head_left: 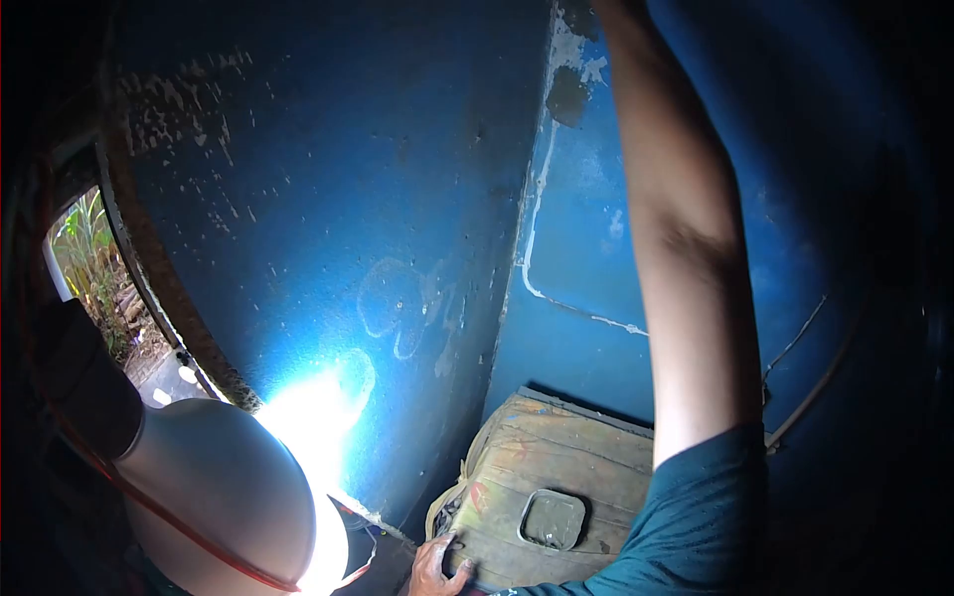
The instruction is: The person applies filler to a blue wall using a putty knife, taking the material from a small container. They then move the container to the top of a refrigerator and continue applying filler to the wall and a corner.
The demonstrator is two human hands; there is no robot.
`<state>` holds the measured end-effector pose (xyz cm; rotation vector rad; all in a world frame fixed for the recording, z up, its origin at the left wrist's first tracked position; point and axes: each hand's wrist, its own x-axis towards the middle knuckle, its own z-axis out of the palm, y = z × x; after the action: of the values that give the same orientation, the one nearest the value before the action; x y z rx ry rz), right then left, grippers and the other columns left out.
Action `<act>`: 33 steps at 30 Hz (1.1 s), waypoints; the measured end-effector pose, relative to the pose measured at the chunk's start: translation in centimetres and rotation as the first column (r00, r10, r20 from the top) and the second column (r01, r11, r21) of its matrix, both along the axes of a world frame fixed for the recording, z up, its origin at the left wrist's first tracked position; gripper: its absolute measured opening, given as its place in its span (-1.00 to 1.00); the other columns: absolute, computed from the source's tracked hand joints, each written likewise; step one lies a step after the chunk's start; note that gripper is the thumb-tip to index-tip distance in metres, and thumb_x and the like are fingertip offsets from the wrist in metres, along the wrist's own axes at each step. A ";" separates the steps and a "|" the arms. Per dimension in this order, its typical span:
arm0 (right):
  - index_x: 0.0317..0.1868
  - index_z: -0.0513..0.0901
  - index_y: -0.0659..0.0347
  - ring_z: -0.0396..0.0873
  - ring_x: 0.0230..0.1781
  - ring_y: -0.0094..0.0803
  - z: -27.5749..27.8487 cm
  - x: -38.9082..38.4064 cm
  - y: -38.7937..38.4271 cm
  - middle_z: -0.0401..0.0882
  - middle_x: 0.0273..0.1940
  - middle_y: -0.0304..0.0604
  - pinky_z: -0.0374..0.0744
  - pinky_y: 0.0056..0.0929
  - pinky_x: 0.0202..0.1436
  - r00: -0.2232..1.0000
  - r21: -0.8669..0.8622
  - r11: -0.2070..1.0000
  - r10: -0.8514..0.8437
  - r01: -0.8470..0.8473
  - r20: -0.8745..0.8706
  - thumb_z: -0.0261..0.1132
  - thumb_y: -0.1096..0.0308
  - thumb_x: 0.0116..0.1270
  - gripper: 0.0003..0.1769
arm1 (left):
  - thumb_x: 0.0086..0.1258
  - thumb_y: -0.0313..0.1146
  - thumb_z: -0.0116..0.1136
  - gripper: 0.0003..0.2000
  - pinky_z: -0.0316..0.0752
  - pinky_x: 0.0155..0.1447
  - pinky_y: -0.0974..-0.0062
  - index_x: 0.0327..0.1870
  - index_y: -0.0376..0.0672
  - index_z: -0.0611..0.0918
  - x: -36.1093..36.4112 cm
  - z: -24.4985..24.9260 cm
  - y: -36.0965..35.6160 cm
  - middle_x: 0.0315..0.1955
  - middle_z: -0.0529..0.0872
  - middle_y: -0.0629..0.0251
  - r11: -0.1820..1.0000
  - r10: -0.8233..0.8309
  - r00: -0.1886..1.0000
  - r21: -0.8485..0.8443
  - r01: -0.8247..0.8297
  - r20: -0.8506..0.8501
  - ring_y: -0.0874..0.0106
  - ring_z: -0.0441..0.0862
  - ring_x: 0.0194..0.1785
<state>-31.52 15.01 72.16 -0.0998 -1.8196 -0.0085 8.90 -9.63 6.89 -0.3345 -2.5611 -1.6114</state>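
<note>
Head view: left hand [437,568], thumb and fingers apart, presumably braces at worn pad [596,462]; raised right arm [691,248], fingers unseen, indeterminable.

Tight, dim int., small rm or vehicle cab, can't tell which; poss. a repair spot: blue wall [417,179] w/ chipped paint, lamp [219,487] near left, stained ledge [566,452] near right, plants [89,233] thru opening [117,288] far left.
</note>
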 end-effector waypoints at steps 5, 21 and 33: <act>0.05 0.70 0.16 0.69 0.06 0.04 -2.9 -1.8 2.8 0.74 0.00 0.04 0.65 -0.02 0.14 0.976 -0.014 0.985 0.171 -0.174 -0.136 0.20 0.33 0.41 -0.72 | 0.34 -0.25 0.35 -0.43 0.44 0.34 0.11 0.39 -0.13 0.51 -0.2 -0.3 0.1 0.14 0.63 0.00 0.999 0.005 0.999 -0.042 -0.006 -0.043 0.05 0.58 0.20; 0.41 0.49 0.20 0.65 0.17 -0.17 -37.3 28.8 7.5 0.65 0.16 0.12 0.56 -0.30 0.23 0.835 -0.450 0.766 0.545 -0.459 0.075 0.26 0.39 0.53 -0.52 | 0.19 -0.26 0.44 -0.41 0.47 0.26 0.21 0.24 -0.35 0.59 -0.8 -3.9 -0.6 0.02 0.72 -0.03 0.987 -0.128 0.927 -0.137 0.084 -0.352 0.07 0.65 0.11; 0.29 0.57 0.23 0.30 -0.59 -0.73 -54.1 41.2 2.5 0.54 -0.37 -0.34 0.24 -0.67 -0.59 0.766 -0.926 0.053 0.580 -0.374 -0.276 0.29 0.43 0.50 -0.61 | 0.19 -0.27 0.43 -0.43 0.43 0.34 0.18 0.25 -0.28 0.60 -0.3 -3.0 -0.2 0.06 0.69 -0.01 0.939 -0.313 0.877 -0.254 0.230 -0.363 0.06 0.59 0.19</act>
<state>9.69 17.53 18.02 -0.3611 -1.6523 1.7421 8.60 -9.86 3.94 -0.9776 -2.4326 -1.1843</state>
